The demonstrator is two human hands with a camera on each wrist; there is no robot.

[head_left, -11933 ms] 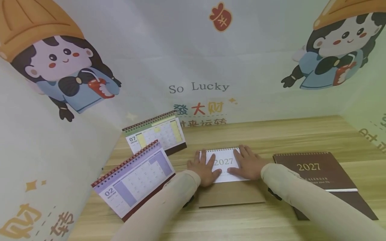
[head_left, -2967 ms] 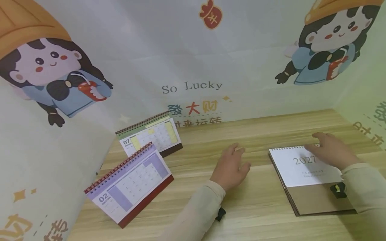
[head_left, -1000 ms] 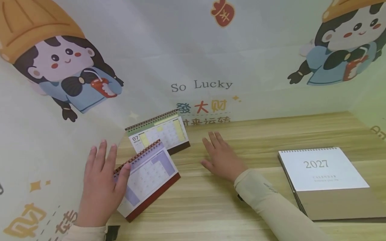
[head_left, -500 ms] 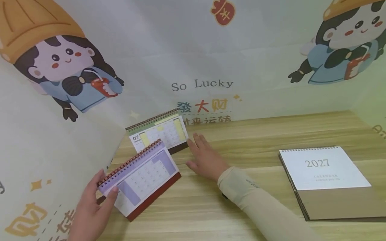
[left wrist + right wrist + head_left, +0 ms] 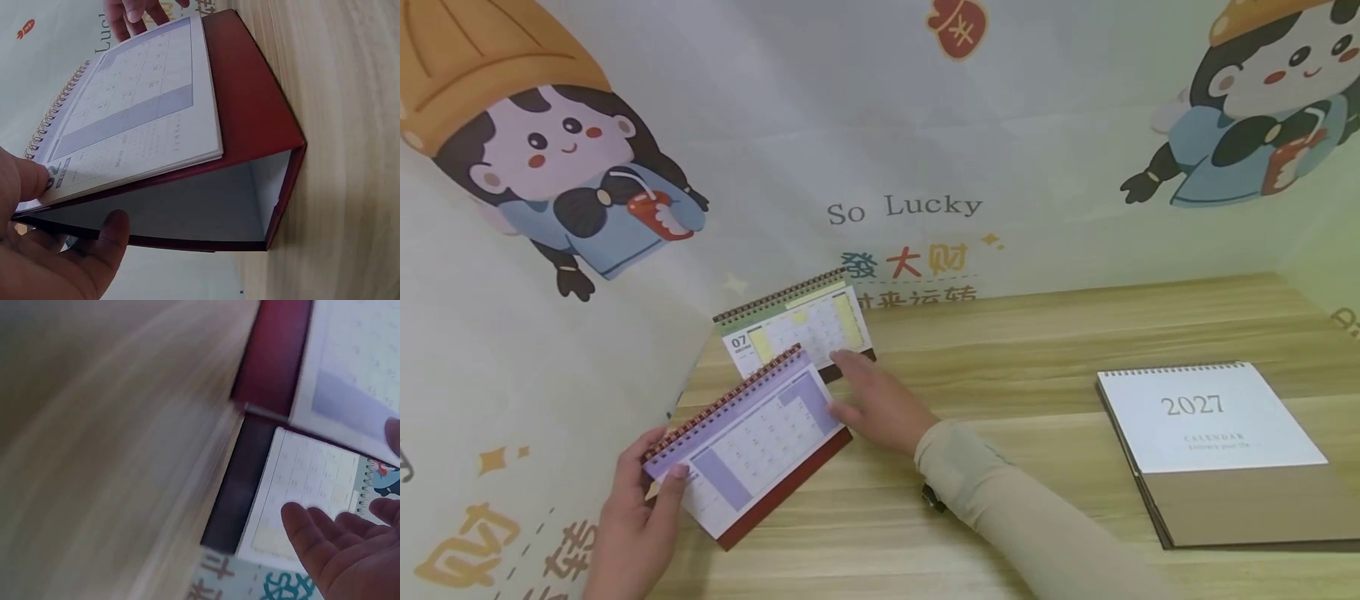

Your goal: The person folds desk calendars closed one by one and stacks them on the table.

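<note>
A purple desk calendar (image 5: 767, 442) with a red base stands tented at the left, its page marked 02. My left hand (image 5: 636, 517) grips its left end, thumb (image 5: 31, 178) on the front page and fingers behind the back panel. At the other end is my right hand (image 5: 883, 404), its thumb right at the calendar's edge and its fingers loosely extended. Those fingers (image 5: 300, 528) overlap the page of a green-and-yellow desk calendar (image 5: 812, 325), marked 07, which stands just behind the purple one.
On the right, a white 2027 calendar (image 5: 1210, 425) with a tan base lies flat on top of a dark brown one, whose edge shows. Everything sits on a wood-grain table (image 5: 1000, 517). Printed sheet walls (image 5: 1045, 167) rise at the back and sides.
The white calendar has moved from the middle onto the brown one. Lately, my left hand has lowered and taken hold of the purple calendar's left end, while my right hand has moved left to its other end.
</note>
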